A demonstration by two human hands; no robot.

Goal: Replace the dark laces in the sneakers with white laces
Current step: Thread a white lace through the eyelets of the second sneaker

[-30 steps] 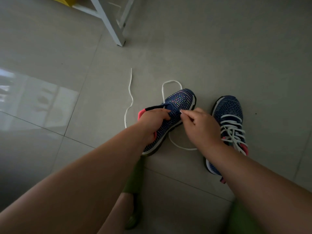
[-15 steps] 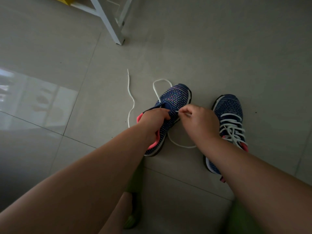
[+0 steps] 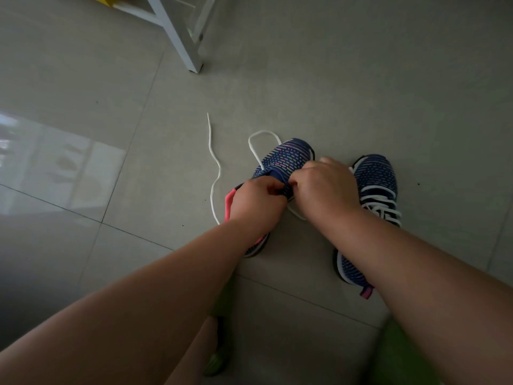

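Two navy knit sneakers with pink heels stand on the grey tiled floor. My left hand (image 3: 256, 202) grips the left sneaker (image 3: 286, 159) at its tongue and collar. Right beside it, my right hand (image 3: 324, 187) pinches the white lace (image 3: 213, 162) at that sneaker's eyelets; the fingertips hide the exact spot. One lace end trails left across the floor, and a loop lies past the toe. The right sneaker (image 3: 374, 176), partly under my right forearm, carries white laces.
A white furniture leg (image 3: 180, 43) stands on the floor at the top, with something yellow behind it. My knees and a green shoe (image 3: 213, 362) fill the bottom of the view. A bright reflection lies on the tiles at the left.
My right hand has moved left and forward onto the left sneaker's eyelets, closing up against my left hand. The lace loop by the toe has shifted slightly.
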